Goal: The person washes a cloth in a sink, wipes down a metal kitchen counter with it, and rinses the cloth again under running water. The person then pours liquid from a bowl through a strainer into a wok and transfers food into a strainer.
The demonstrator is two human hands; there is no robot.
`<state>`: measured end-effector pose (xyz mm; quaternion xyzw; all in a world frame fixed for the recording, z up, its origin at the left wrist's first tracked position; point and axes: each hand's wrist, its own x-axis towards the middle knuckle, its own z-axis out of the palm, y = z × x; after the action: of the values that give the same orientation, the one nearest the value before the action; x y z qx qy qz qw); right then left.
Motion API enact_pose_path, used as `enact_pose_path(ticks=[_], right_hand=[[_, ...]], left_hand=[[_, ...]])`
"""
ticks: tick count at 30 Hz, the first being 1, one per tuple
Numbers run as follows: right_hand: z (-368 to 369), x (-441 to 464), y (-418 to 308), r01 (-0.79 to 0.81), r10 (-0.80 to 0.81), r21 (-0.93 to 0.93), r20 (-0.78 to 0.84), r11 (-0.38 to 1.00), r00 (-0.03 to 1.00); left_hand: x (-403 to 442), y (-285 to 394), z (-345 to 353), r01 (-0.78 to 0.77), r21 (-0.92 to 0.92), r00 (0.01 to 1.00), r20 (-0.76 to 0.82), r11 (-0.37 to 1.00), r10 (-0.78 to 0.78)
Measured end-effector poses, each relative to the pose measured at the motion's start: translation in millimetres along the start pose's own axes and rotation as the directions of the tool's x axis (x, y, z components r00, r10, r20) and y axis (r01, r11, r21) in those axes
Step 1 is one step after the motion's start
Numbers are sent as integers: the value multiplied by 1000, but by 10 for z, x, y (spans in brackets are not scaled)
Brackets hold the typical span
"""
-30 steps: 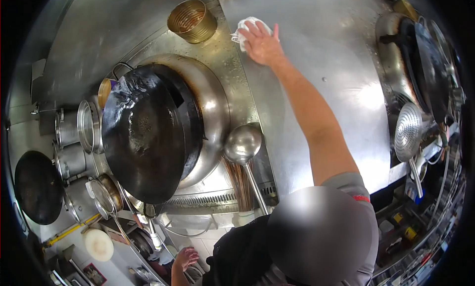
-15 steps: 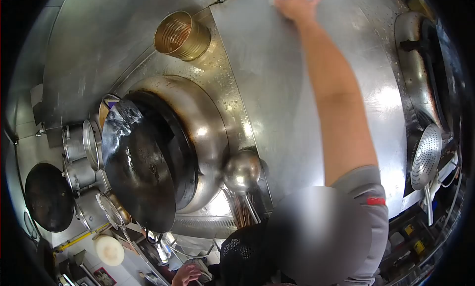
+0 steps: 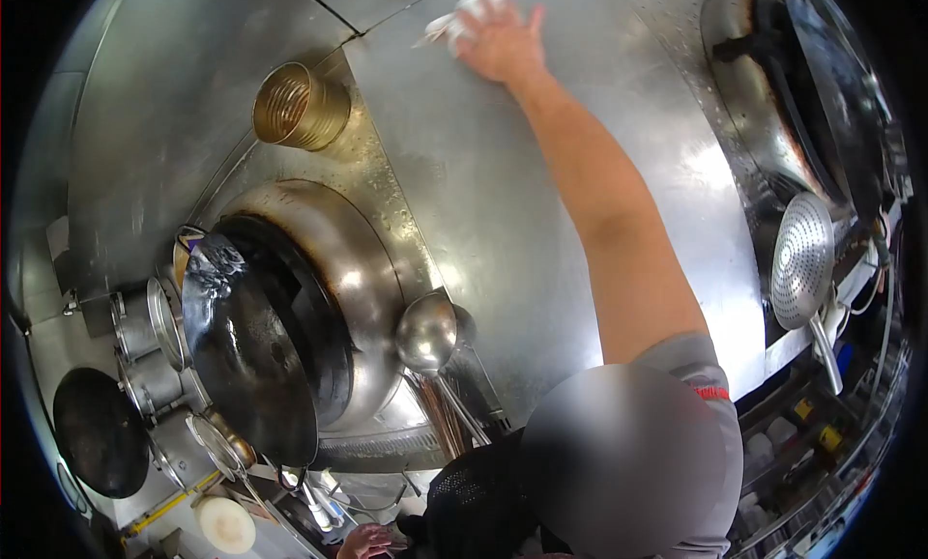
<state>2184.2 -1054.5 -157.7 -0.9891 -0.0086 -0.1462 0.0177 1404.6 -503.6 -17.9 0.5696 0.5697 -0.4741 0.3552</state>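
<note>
Cloth: and here it is, the white cloth (image 3: 471, 20) on the steel top (image 3: 474, 192), near its far edge, under a spread palm; call it the centre of our clock, twelve at the top of the view.
Right hand: the right hand (image 3: 498, 42) is down on it, fingers apart, clamped on nothing, a tail of cloth poking out at eight o'clock. The bare arm stretches away toward five, into a grey sleeve (image 3: 691, 356) with a red band.
Can: round at eight, well apart from the cloth, a ridged golden can (image 3: 302, 107), reddish-brown inside, on the spotted metal beside the steel top.
Ladle: down at six, a big ladle (image 3: 427, 332), bowl by the round housing (image 3: 362, 279), handle slanting toward five; thin brown sticks (image 3: 440, 414) lie right beside that handle.
Wok: at seven, the dark wok (image 3: 246, 351), shiny patches and all, overlapping the housing's black ring.
Skimmer: over at four, a perforated skimmer (image 3: 802, 259), handle pointing toward five, just below a second housing (image 3: 739, 76).
Pots: between seven and eight, a row of metal pots (image 3: 150, 380), with a round black pan (image 3: 101, 433) just beyond.
Left hand: low at six, right at the view's bottom edge, the left hand (image 3: 365, 542), partly cut off and blurred; whether it grips anything, I can't tell.
</note>
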Motion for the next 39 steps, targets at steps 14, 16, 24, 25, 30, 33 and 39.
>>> enact_pose_path(ticks=[14, 16, 24, 25, 30, 33, 39], right_hand=[[-627, -2175, 1202, -606, 612, -142, -3, 783, 791], [-544, -1382, 936, -543, 546, -66, 28, 837, 838], [-685, -2153, -1113, 244, -247, 226, -17, 943, 969], [-742, -2212, -1063, 261, -257, 232, -47, 937, 965], [-1314, -2009, -529, -318, 7, 932, 322, 175, 947], [-1269, -1949, 42, -387, 142, 902, 364, 192, 920], [-1292, -2240, -332, -322, 332, 354, 34, 878, 943]], left_hand=[[395, -559, -91, -79, 6, 993, 87, 997, 78], [456, -632, -89, -113, 3, 989, 96, 994, 112], [261, -945, -220, -280, -436, 874, 253, 855, 415], [-296, -525, -17, -249, -293, 942, 147, 923, 301], [432, -617, -175, -75, -183, 997, 17, 980, 80], [461, -648, -171, -90, -210, 994, 35, 974, 99], [512, -865, -25, -42, -180, 999, 14, 983, 45]])
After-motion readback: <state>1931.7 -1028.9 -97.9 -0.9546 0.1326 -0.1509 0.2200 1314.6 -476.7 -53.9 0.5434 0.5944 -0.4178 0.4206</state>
